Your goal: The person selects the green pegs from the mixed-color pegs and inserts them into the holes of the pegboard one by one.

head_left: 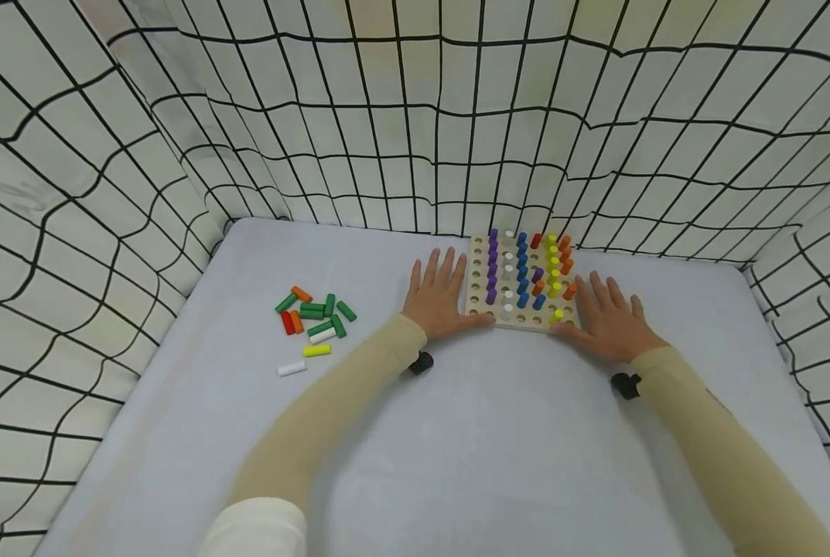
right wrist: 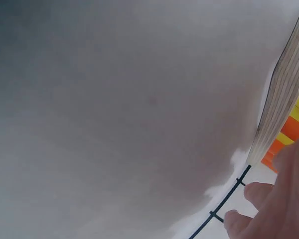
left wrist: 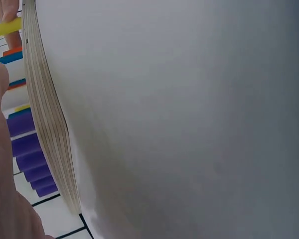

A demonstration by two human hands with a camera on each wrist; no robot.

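A wooden pegboard (head_left: 479, 308) stands at the far side of the table, holding rows of purple pegs (head_left: 493, 267), white pegs, blue pegs (head_left: 522, 271), yellow pegs (head_left: 555, 289) and orange pegs, plus a red peg (head_left: 536, 240). At its left side my left hand (head_left: 435, 302) lies with fingers spread and straight, the thumb reaching over the near left corner. My right hand (head_left: 611, 325) mirrors it on the right, its thumb at the near right corner. Both wrist views show the board's layered edge (left wrist: 50, 114) close beside the hands. Neither hand holds a peg.
Loose pegs lie in a cluster on the left of the table (head_left: 456, 449): several green pegs (head_left: 312, 312), a red peg (head_left: 287, 322), orange ones, white ones and a yellow peg (head_left: 316, 350). Black netting (head_left: 438, 104) over white walls borders the table behind and at both sides.
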